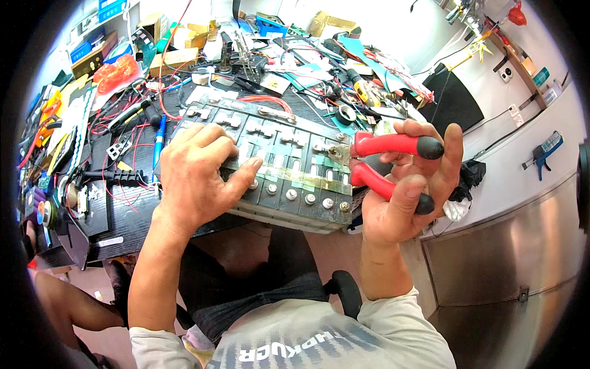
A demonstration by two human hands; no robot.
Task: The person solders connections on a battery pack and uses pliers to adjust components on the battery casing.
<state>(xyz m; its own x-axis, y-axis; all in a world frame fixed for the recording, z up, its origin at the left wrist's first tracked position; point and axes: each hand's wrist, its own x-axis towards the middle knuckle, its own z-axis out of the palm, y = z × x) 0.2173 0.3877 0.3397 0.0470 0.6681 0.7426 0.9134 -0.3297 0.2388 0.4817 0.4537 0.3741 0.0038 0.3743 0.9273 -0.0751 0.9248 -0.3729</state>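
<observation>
A long battery pack (279, 178) of several dark cells side by side lies at the front edge of the table, with metal terminal tabs and clear tape along its top. My left hand (195, 166) presses down on the pack's left part, fingers bent and thumb lying across the cells; its fingertips are partly hidden. At the right end, my right hand (410, 178) is closed around red-handled pliers (393, 146) with black grip ends. The handles are spread apart. The pliers' jaws meet a metal tab (338, 154) on the last cell; whether they grip it, I cannot tell.
Tools, wires and parts crowd the table behind the pack, among them a yellow-black screwdriver (357, 83), a tape roll (345, 115) and a blue pen (159, 144). A caulking gun (543, 154) lies on the white surface at right. Another person's leg (77, 301) shows at lower left.
</observation>
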